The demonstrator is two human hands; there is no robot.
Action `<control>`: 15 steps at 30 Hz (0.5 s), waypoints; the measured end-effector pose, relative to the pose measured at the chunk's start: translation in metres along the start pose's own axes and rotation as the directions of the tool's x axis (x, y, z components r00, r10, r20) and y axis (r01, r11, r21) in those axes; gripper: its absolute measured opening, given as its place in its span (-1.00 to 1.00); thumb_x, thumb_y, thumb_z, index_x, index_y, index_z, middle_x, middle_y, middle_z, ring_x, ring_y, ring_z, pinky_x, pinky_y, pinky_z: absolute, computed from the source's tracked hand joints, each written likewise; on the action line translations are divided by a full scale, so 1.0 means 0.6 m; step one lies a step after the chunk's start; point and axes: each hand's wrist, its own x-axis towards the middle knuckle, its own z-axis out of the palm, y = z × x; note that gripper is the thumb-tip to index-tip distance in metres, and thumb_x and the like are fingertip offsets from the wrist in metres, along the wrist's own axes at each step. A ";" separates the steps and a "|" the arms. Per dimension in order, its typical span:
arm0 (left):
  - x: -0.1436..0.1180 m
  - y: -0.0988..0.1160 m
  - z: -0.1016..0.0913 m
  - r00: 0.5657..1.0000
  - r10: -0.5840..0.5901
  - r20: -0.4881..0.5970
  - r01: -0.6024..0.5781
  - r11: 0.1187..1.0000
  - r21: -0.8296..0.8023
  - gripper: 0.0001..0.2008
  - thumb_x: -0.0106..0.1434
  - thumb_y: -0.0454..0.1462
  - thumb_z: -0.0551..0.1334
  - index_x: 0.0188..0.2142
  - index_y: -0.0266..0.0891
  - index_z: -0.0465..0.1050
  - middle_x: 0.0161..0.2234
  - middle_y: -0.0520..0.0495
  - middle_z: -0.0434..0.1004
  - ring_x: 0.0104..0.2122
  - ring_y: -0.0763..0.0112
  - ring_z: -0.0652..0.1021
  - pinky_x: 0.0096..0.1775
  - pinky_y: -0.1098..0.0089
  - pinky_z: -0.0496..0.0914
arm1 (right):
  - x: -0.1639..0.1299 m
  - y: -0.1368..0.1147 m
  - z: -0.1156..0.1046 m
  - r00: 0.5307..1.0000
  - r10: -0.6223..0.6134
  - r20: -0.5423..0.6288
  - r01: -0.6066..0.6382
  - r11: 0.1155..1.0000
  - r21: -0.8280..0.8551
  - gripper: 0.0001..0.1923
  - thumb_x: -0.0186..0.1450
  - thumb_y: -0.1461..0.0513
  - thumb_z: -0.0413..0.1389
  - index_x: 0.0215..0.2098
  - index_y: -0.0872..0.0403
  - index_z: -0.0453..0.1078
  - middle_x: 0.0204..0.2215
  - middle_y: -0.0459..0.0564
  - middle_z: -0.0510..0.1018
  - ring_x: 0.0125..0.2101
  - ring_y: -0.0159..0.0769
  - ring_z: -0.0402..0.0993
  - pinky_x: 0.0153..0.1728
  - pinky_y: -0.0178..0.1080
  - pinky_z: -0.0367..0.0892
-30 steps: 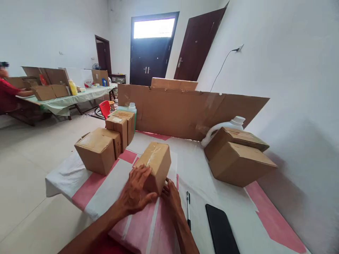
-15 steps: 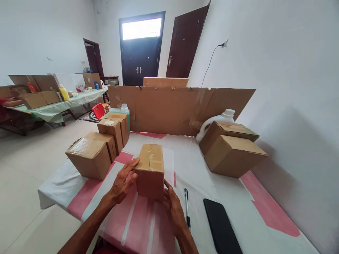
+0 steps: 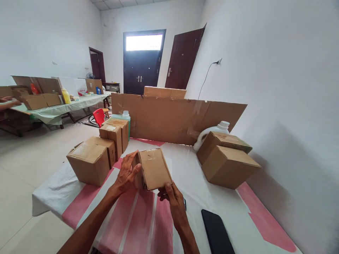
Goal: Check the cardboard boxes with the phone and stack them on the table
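A small cardboard box [image 3: 156, 169] is tipped between my two hands above the striped tablecloth, one broad face turned up towards me. My left hand [image 3: 128, 174] presses along its left side, fingers extended and thumb near the front edge. My right hand [image 3: 173, 201] pinches the near right corner, thumb on top and fingers curled beneath. Just right of that hand the end of a pen [image 3: 184, 204] shows; the hand hides the remainder. A black phone [image 3: 217, 231] lies further right on the cloth.
Several cardboard boxes [image 3: 88, 160] and a green-liquid bottle [image 3: 126, 118] line the left. Two boxes [image 3: 230, 167] and a white jug [image 3: 222, 127] stand right. A cardboard panel [image 3: 164, 121] closes the back. Another person's arm [image 3: 9, 103] shows at the far-left table.
The box has turned from standing upright to tilted, its near right corner raised. My right hand has moved up from low on its side to that corner. The view has tipped upward slightly.
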 end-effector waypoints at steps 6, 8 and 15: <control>0.046 -0.043 -0.005 0.990 -0.132 -0.055 0.131 0.991 -0.010 -0.43 0.45 0.11 0.03 0.24 -0.18 0.35 0.19 -0.26 0.45 0.24 0.06 0.40 0.28 0.02 0.21 | 0.018 -0.025 0.017 0.996 -0.088 0.026 0.092 0.972 -0.218 -0.52 0.35 -0.16 0.14 -0.02 0.01 0.50 -0.33 -0.03 0.61 -0.37 -0.21 0.49 -0.30 -0.20 0.39; 0.055 -0.049 -0.004 0.986 -0.160 -0.051 0.159 0.987 -0.015 -0.43 0.46 0.13 -0.02 0.17 -0.21 0.39 0.10 -0.25 0.52 0.15 0.10 0.47 0.21 0.07 0.29 | 0.025 -0.026 0.017 0.997 -0.076 -0.012 0.071 0.968 -0.241 -0.53 0.32 -0.14 0.18 -0.05 0.01 0.54 -0.31 -0.02 0.61 -0.33 -0.18 0.49 -0.28 -0.21 0.37; 0.052 -0.045 0.006 0.981 -0.191 -0.029 0.190 0.981 -0.035 -0.36 0.47 0.20 -0.13 -0.01 -0.17 0.49 -0.06 -0.17 0.57 -0.07 0.19 0.54 0.02 0.16 0.44 | 0.063 -0.010 -0.006 0.988 -0.085 -0.127 0.077 0.995 -0.066 -0.62 0.29 -0.11 0.24 -0.19 0.00 0.54 -0.21 -0.02 0.60 -0.14 -0.14 0.47 -0.12 -0.17 0.39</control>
